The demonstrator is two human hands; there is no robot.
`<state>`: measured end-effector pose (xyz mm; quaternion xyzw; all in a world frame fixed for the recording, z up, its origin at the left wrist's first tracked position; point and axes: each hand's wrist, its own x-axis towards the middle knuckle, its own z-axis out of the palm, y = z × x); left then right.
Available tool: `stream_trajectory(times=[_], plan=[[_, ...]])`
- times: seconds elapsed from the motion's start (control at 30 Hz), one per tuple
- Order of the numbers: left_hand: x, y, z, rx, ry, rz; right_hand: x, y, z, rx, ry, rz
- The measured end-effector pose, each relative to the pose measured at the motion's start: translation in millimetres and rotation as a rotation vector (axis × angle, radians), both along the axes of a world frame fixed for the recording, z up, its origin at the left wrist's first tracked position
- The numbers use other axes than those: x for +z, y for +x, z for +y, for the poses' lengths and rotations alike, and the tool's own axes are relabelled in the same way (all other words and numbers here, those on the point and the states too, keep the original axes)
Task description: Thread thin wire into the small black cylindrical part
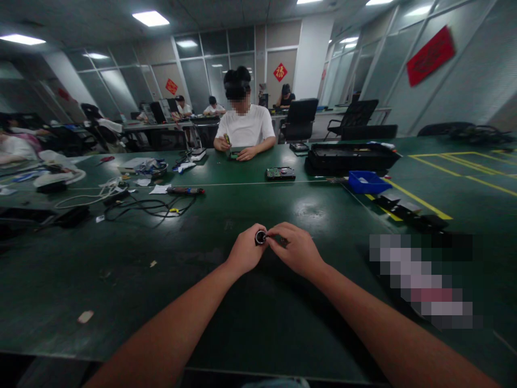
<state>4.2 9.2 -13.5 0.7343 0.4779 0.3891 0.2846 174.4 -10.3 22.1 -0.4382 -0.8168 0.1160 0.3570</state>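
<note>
My left hand [243,252] is closed around a small dark round part with a shiny ring-shaped rim [260,237], its open end facing me. I cannot make out the part's exact kind. At the right side of that rim, the thumb and fingertips of my right hand [298,249] are pinched together. Whatever sits between those fingertips is too small to name. Both hands are above the green tabletop [218,318], close together in the middle of the view.
Across the table a person [244,126] in white works with a screwdriver on a small board. A hard drive [280,173], a blue bin [367,182] and a long black case [351,158] stand at the back right. An electric screwdriver [186,191] and cables [141,207] lie left.
</note>
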Motion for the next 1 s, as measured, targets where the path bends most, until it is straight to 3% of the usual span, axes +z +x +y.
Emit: stream_trajectory(times=[0.23,1.0], plan=[[6.3,3.7,-7.3,-0.076,0.032,0.011,-2.8,-3.8,-1.4,0.003,0.046,-0.037],[8.3,1.6,-7.1,-0.083,0.088,0.094,-3.0,-6.1,-1.5,-0.106,0.025,-0.051]])
